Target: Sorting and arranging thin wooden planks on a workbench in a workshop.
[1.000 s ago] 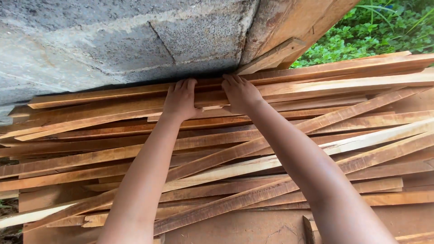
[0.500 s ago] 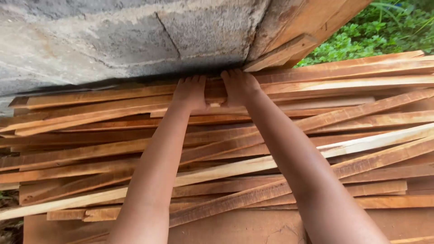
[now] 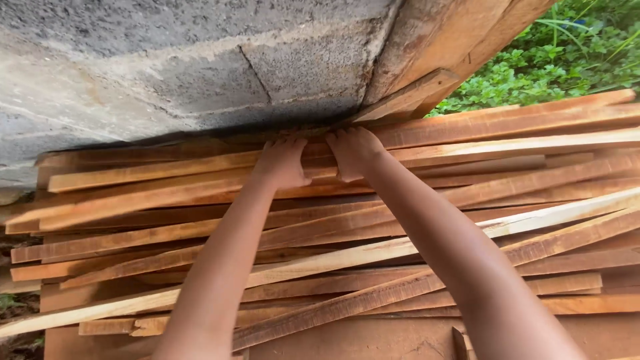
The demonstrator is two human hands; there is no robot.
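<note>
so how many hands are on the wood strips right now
2. The left hand lies flat on the far wood strips near the block wall; the right hand sits just beside it on the same strips. No other hands show.

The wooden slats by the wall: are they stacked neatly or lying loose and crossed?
Loose and crossed. The wooden slats overlap at differing angles; both hands, left hand and right hand, press the ones nearest the concrete wall.

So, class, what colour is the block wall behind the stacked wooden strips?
Grey block wall, head view.
</note>
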